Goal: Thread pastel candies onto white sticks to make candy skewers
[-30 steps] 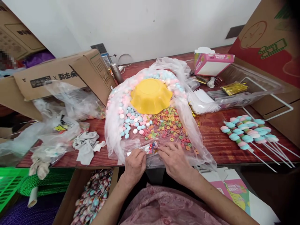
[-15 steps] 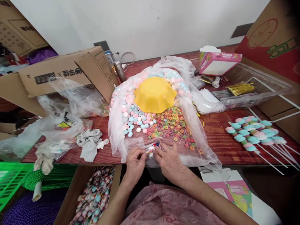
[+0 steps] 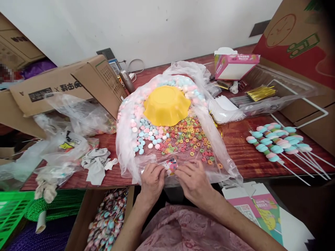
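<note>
Between my hands, at the front edge of the clear plastic sheet, is a small printed plastic wrapper [image 3: 170, 166], white with red and blue marks. My left hand [image 3: 151, 181] pinches its left end between thumb and bent fingers. At the right end, my right hand [image 3: 195, 179] has its fingertips closed on the wrapper's edge. What the wrapper contains, I cannot make out. Just beyond lie loose ring-shaped gummies [image 3: 187, 139] and pink, blue and white marshmallows [image 3: 146, 134]. A yellow wavy-rimmed bowl [image 3: 167, 104] rests upside down on the candies.
Marshmallow skewers [image 3: 277, 141] lie at the right. Behind them, a clear tray [image 3: 285, 101] holds gold twist ties [image 3: 261, 93]. An open cardboard box [image 3: 62, 87], plastic bags and a grey cloth [image 3: 96, 164] occupy the left. Below the edge, a carton holds wrapped candies [image 3: 107, 223].
The wrapper now lies flatter, with more of its printed face showing between my fingers. My right hand has shifted slightly away from the left. The whole view has turned a little to the right.
</note>
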Demonstrator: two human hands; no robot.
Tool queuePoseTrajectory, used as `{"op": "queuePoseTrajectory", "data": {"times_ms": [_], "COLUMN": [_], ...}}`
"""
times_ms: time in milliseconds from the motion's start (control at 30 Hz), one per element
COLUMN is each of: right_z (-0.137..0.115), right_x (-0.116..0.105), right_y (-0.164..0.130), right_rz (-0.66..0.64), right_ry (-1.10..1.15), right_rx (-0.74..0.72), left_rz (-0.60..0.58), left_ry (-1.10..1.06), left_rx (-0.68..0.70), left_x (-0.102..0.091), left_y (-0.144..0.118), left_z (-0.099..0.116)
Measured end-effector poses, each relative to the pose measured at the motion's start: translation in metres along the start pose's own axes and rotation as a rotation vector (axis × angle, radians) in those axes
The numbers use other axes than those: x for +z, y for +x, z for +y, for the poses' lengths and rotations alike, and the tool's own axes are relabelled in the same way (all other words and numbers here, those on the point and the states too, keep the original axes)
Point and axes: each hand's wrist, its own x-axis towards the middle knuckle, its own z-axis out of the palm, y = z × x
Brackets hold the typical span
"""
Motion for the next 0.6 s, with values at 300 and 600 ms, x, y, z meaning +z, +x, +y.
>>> {"op": "queuePoseTrajectory", "data": {"times_ms": [300,600], "right_z": [-0.001,0.098], "right_x": [-0.013,-0.121], "right_y": [0.017,-0.061], "right_rz": [0.04,0.606], "right_ry": [0.054,-0.427], "right_rx": [0.0,0.371], "left_rz": [-0.138,-0.218], "left_ry": [-0.238,-0.481], "left_rx": [-0.055,-0.405], "left_x": [0.008,-0.001], "left_y": [-0.015,-0.011], "left_z": [-0.008,-0.012]}}
